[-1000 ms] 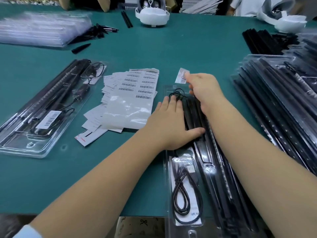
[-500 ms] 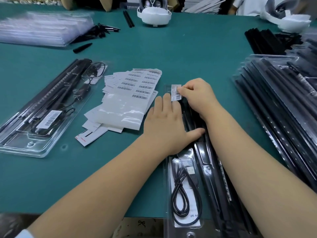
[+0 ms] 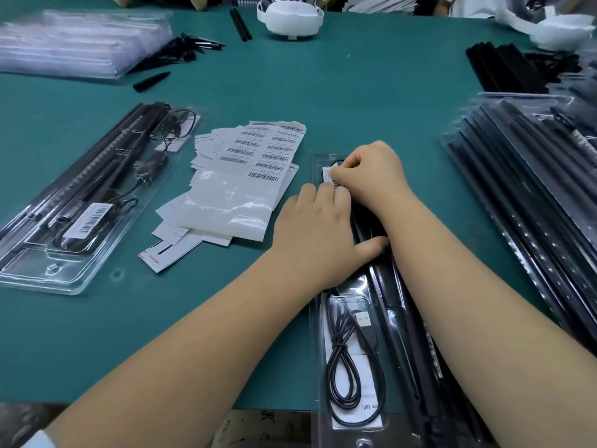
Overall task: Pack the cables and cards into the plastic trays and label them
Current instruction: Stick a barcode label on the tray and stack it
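Pressing flat on the long clear plastic tray (image 3: 318, 321) that runs from 12 to 6 o'clock at the near centre of the teal surface (image 3: 355, 92), the left hand (image 3: 318, 234) lies with fingers straight and thumb spread toward 3 o'clock, its grip apart and holding nothing. At 12 o'clock of that hand, the right hand (image 3: 371, 171) curls its fingers onto a small white barcode label (image 3: 330, 176), its grip pinched on the label against the tray's far end; whether the label already sticks cannot be told. Inside the tray, toward 6 o'clock, a coiled black USB cable (image 3: 347, 360) lies on a white printed card (image 3: 365, 388), and long black rods (image 3: 400, 321) fill the channel at 3 o'clock of the cable. At 9 o'clock of the hands, a fanned pile of white barcode label sheets (image 3: 245, 179) rests on the surface. Further toward 9 o'clock, a second clear tray (image 3: 64, 273) holds black parts and bears a barcode label of its own. At 3 o'clock a stack of filled clear trays (image 3: 529, 202) stands well apart from the hands. At 11 o'clock a heap of empty clear trays (image 3: 80, 43) lies near loose black pointed pieces (image 3: 151, 81).
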Action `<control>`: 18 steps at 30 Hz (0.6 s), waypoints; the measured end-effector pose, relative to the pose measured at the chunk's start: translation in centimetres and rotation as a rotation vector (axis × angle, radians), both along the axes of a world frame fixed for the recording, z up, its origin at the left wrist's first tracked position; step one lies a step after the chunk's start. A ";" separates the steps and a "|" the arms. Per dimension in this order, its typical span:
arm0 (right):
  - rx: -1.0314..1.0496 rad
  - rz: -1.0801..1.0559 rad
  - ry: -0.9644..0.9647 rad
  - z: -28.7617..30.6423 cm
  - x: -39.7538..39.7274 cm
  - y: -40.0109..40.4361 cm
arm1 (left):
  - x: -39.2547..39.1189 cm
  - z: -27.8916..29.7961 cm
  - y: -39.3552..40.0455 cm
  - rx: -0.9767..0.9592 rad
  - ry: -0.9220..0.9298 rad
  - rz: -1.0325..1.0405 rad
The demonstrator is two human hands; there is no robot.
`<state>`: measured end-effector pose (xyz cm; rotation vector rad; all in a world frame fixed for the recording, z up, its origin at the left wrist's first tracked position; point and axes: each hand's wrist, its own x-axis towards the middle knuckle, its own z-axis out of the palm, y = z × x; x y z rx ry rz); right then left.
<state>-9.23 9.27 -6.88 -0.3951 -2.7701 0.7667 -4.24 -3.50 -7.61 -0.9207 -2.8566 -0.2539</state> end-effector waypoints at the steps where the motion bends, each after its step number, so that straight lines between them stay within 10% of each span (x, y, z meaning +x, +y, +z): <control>1: -0.006 -0.032 -0.008 -0.1 -0.2 0.0 | 0.0 0.0 0.0 -0.008 0.005 0.002; 18: 0.102 -0.092 -0.118 -0.1 -1.3 -0.4 | 1.3 0.1 0.3 -0.139 -0.011 0.076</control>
